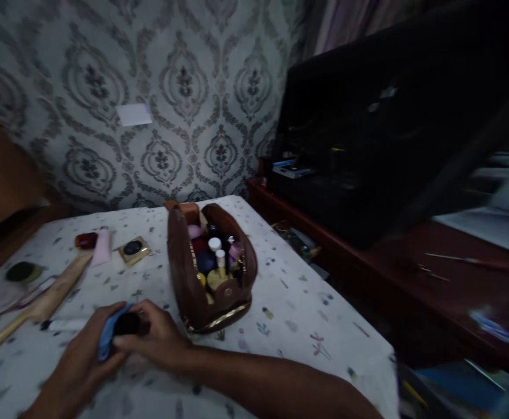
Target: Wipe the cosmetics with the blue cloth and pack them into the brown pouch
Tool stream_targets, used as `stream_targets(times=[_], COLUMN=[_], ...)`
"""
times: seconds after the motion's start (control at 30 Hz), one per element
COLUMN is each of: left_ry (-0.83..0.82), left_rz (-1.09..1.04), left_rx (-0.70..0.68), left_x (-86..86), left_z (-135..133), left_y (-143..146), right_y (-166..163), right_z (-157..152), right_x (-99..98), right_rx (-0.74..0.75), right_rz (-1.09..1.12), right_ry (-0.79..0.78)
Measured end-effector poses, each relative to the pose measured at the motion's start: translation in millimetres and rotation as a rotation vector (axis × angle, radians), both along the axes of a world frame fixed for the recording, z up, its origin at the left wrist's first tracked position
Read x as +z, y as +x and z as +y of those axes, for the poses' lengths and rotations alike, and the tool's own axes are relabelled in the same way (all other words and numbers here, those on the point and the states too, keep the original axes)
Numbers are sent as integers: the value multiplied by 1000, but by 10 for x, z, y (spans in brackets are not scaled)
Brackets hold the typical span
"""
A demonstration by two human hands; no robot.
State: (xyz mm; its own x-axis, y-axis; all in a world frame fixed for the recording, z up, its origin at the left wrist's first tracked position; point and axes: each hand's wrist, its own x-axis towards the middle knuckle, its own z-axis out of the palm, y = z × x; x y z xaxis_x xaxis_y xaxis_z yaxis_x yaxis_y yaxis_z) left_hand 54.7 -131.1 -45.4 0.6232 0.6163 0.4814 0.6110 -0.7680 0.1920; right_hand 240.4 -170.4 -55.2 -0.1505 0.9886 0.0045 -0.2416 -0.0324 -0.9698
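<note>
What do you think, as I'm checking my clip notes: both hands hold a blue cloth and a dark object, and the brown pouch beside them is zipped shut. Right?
Not quite. The brown pouch is open, not zipped shut, with small bottles showing inside; the head view shows it. The left hand and right hand do hold a blue cloth and a dark object.

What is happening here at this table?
A person's left hand holds a blue cloth against a small dark item gripped by the right hand, low over a table. Just behind them a brown pouch stands open, full of little bottles. A pink tube and a wooden stick lie to the left.
</note>
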Motion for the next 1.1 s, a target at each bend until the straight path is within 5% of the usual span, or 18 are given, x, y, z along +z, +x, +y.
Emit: stream_targets(times=[0.27,0.57,0.83,1.1], left_ry=[-24,131,239,-1], left_rz=[22,40,-51,-167], left_rx=[-123,-48,-64,-76], left_x=[240,15,28,38], left_z=[-53,8,-56,-65], left_y=[149,90,111,168], right_y=[13,38,42,62], right_z=[90,169,97,98], right_x=[-43,-72,77,21], right_rx=[-9,-68,-67,-24], right_rz=[13,-25,38,26], right_ry=[222,169,-14,20])
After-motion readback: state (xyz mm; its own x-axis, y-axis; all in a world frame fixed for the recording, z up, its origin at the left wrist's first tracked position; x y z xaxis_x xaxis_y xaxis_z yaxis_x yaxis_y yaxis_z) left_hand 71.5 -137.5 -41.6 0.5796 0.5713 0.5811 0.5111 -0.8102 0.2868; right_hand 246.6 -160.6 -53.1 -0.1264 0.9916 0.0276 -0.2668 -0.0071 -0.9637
